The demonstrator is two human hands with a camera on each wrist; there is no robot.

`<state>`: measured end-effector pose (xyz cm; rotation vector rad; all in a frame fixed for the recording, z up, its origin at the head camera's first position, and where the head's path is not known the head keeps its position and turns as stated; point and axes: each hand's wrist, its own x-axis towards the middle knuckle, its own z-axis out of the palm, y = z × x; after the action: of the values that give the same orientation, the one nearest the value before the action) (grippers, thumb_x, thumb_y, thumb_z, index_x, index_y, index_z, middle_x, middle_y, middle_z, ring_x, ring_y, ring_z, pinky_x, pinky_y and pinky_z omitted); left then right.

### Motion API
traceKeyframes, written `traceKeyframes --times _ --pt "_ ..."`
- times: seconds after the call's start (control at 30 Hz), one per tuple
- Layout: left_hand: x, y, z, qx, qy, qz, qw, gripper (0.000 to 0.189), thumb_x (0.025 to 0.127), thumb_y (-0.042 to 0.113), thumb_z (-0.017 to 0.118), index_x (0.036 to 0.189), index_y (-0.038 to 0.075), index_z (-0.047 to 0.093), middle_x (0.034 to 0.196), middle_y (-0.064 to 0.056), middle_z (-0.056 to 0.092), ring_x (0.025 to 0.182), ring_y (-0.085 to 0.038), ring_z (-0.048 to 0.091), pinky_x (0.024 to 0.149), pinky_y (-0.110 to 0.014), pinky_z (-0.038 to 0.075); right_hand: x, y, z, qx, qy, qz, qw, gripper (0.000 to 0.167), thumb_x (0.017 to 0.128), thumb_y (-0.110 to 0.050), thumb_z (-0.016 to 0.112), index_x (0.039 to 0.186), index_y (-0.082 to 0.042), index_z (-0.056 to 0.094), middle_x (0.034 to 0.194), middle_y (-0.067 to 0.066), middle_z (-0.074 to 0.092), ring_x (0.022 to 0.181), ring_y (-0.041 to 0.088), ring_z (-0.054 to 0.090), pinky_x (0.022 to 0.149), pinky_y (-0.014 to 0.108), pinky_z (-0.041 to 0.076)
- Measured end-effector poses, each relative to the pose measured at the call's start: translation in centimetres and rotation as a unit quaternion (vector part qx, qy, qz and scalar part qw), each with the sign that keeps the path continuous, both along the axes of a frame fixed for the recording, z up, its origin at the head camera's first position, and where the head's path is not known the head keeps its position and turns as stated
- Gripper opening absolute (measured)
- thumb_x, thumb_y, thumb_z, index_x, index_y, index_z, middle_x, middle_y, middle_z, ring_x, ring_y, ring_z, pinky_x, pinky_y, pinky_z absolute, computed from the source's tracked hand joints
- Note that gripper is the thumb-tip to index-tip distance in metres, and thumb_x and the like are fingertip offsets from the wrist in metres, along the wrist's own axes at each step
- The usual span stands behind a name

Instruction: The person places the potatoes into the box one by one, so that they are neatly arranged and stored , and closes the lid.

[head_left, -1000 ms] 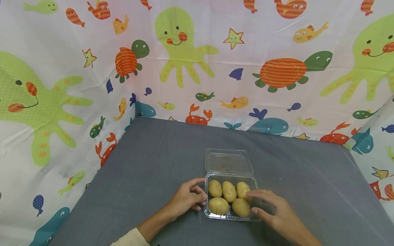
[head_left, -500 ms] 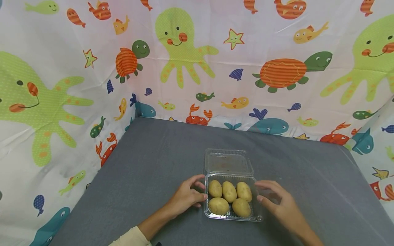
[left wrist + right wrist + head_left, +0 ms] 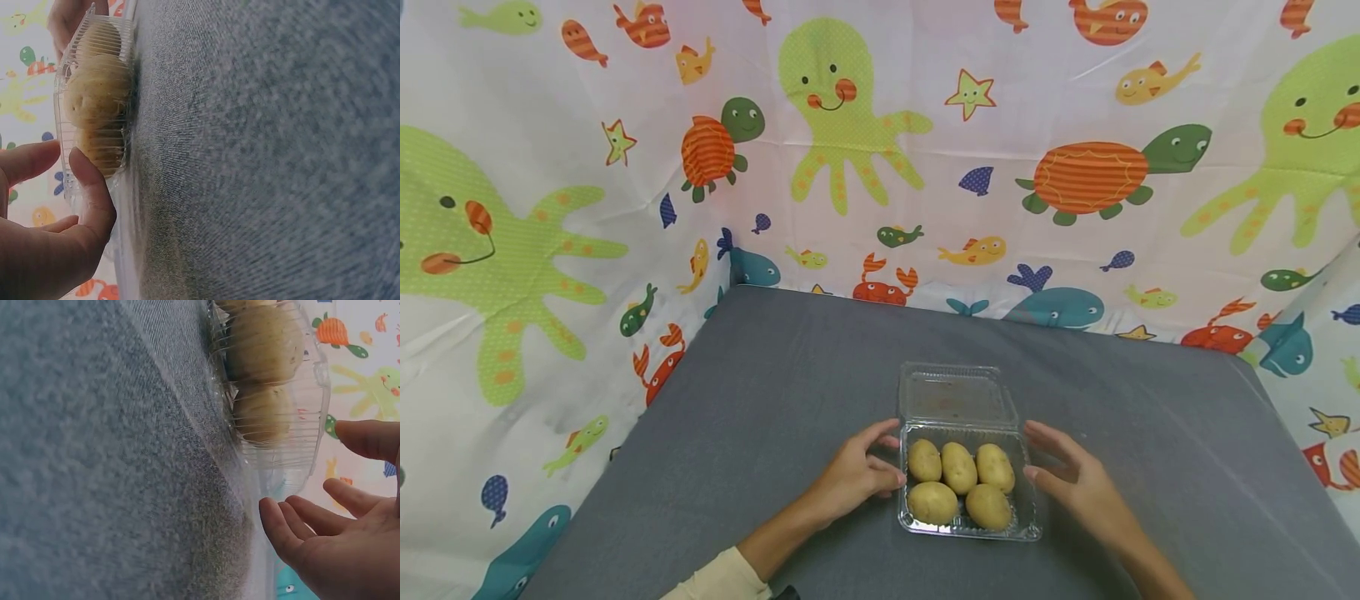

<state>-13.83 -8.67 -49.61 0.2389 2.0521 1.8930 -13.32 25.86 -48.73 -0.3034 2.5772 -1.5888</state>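
Note:
A clear plastic clamshell container (image 3: 970,531) stands on the grey cloth, its hinged lid (image 3: 957,397) folded back flat behind it. Several pale yellow potatoes (image 3: 958,468) lie in its base in two rows. At the container's left side is my left hand (image 3: 856,473), thumb and forefinger at the rim and wall with a small gap between the tips. My right hand (image 3: 1082,487) is by the right side, fingers spread and slightly bent, holding nothing. In the right wrist view its fingertips (image 3: 269,509) are close to the container wall; contact cannot be told.
Grey cloth (image 3: 790,367) covers the table around the container. A white curtain (image 3: 955,167) printed with sea animals rises behind and along both sides.
My right hand has come off the far-right potato and moved out to the container's right side, then slightly farther back. My left hand has shifted a little farther back along the left side.

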Motion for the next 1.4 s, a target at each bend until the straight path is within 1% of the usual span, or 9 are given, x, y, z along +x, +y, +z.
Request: traceKeyframes --times 0.13,0.23,0.33,0.43,0.67,0.8,1.07,1.23,1.4 --pt "-0.04 0.01 -0.16 0.000 -0.002 -0.001 1.0000 0.078 0.089 0.002 0.076 0.160 0.004 0.043 0.138 -0.019 0.058 0.094 -0.018 0.073 0.074 -0.035 0.064 -0.45 0.09 -0.28 -0.019 -0.003 0.014 0.9997 0.063 0.104 -0.015 0.069 0.160 -0.004 0.042 0.158 0.023 0.051 0.132 -0.005 0.053 0.094 0.022 0.057" --pt "-0.13 -0.01 -0.30 -0.005 -0.002 -0.003 1.0000 0.075 0.090 0.003 0.075 0.158 0.006 0.046 0.132 -0.017 0.059 0.092 -0.017 0.073 0.073 -0.033 0.063 -0.69 0.09 -0.46 -0.041 -0.011 0.025 0.9988 0.065 0.104 -0.013 0.067 0.161 -0.002 0.037 0.159 0.025 0.048 0.130 -0.012 0.050 0.096 0.022 0.056" --pt "-0.18 -0.01 -0.34 -0.010 0.000 -0.006 0.9999 0.073 0.090 0.003 0.075 0.157 0.006 0.047 0.127 -0.015 0.060 0.092 -0.017 0.073 0.073 -0.033 0.063 -0.85 0.05 -0.56 -0.057 -0.019 0.031 0.9977 0.066 0.105 -0.013 0.067 0.162 -0.003 0.035 0.160 0.026 0.046 0.130 -0.011 0.051 0.096 0.022 0.056" --pt "-0.15 -0.02 -0.24 -0.013 -0.002 -0.006 0.9999 0.072 0.090 0.003 0.075 0.157 0.006 0.048 0.124 -0.014 0.060 0.091 -0.018 0.072 0.073 -0.033 0.062 -0.91 0.05 -0.65 -0.071 -0.009 0.035 0.9968 0.066 0.104 -0.010 0.067 0.161 -0.001 0.035 0.159 0.025 0.048 0.131 -0.008 0.053 0.095 0.023 0.057" --pt "-0.07 0.00 -0.14 -0.019 -0.001 -0.006 0.9998 0.073 0.091 0.004 0.075 0.158 0.006 0.047 0.120 -0.013 0.060 0.090 -0.017 0.072 0.072 -0.031 0.061 -0.98 0.17 -0.80 -0.133 0.024 0.057 0.9892 0.064 0.102 0.002 0.063 0.159 0.003 0.035 0.153 -0.001 0.059 0.134 0.000 0.057 0.096 0.021 0.058" --pt "-0.06 0.02 -0.18 -0.017 0.000 -0.004 0.9998 0.073 0.090 0.004 0.075 0.157 0.006 0.047 0.118 -0.012 0.060 0.088 -0.017 0.072 0.072 -0.031 0.061 -1.06 0.21 -0.70 -0.161 0.023 0.059 0.9849 0.063 0.103 0.004 0.060 0.161 -0.002 0.036 0.151 -0.004 0.060 0.133 0.002 0.058 0.096 0.021 0.058" --pt "-0.12 -0.01 -0.41 -0.010 -0.004 0.000 0.9999 0.073 0.089 0.004 0.075 0.157 0.006 0.048 0.115 -0.012 0.061 0.087 -0.016 0.072 0.071 -0.031 0.062 -1.07 0.26 -0.59 -0.159 0.009 0.043 0.9863 0.066 0.104 0.003 0.059 0.164 -0.008 0.034 0.145 -0.010 0.062 0.130 0.003 0.057 0.097 0.019 0.056" --pt "-0.06 -0.03 -0.47 -0.010 -0.006 0.001 0.9999 0.072 0.089 0.004 0.075 0.157 0.007 0.049 0.114 -0.012 0.061 0.085 -0.015 0.071 0.070 -0.030 0.061 -1.01 0.22 -0.51 -0.143 0.004 0.039 0.9890 0.067 0.102 0.004 0.059 0.164 -0.005 0.035 0.143 -0.009 0.061 0.128 0.005 0.055 0.096 0.020 0.055" --pt "0.04 -0.06 -0.40 -0.009 -0.006 0.001 0.9999 0.072 0.090 0.006 0.075 0.157 0.008 0.048 0.115 -0.012 0.061 0.085 -0.015 0.070 0.070 -0.031 0.061 -1.09 0.29 -0.62 -0.141 0.022 0.045 0.9888 0.063 0.100 0.008 0.059 0.159 -0.001 0.041 0.143 -0.006 0.061 0.126 0.009 0.056 0.094 0.022 0.056"
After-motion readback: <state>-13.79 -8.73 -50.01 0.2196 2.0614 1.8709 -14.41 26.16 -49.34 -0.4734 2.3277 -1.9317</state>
